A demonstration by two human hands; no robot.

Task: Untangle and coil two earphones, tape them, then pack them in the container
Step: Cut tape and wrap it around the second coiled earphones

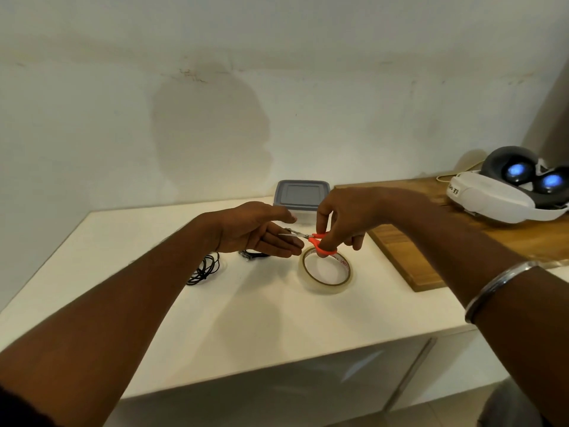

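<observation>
On white tabletop | gripping small orange-handled scissors with right hand, above clear tape roll | flanking blades with straight-fingered left hand

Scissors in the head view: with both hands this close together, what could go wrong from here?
1. The scissors, gripped by the right hand, point their blades at the open left hand; a snip could nick its fingers.
2. The coiled earphone on the table looks untaped and may spring loose.
</observation>
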